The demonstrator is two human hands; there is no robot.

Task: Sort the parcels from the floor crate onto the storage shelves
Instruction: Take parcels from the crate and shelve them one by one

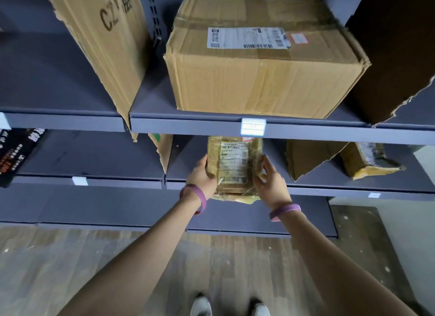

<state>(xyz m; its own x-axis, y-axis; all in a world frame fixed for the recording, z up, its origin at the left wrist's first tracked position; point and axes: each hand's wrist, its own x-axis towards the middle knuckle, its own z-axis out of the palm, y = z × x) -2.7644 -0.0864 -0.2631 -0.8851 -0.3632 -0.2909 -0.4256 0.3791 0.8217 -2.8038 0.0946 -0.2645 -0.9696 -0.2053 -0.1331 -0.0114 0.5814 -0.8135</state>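
Far left, middle shelf (94,181): a black printed pack (16,155) lies tilted over the front lip. Above it, on the upper shelf (66,121), a tall cardboard divider (101,40) marked "CZ" leans between 2 bays. Its torn lower corner hangs past the shelf edge.

Centre: we hold 1 taped brown parcel (234,167), white label up, between both hands at the front of the middle shelf. Its far end sits under the lip of the upper shelf and its near end overhangs the middle shelf's front edge. We cannot tell whether it rests on the shelf. Left hand (200,176): fingers wrapped around the parcel's left edge, grasping it. Right hand (270,181): fingers curled against the right edge, also grasping it. We note a purple wristband (195,198) on each wrist.

Directly above, a large cardboard box (263,63) with a shipping label stands on the upper shelf. A white tag (253,127) is fixed to that shelf's edge.

Right of the parcel, well apart: a torn cardboard sheet (308,158), then a small yellowish package (369,160) lying on the middle shelf. Top right: a dark brown cardboard panel (395,52). Below: wood-pattern floor (70,257) and 2 pale shoes (201,306).
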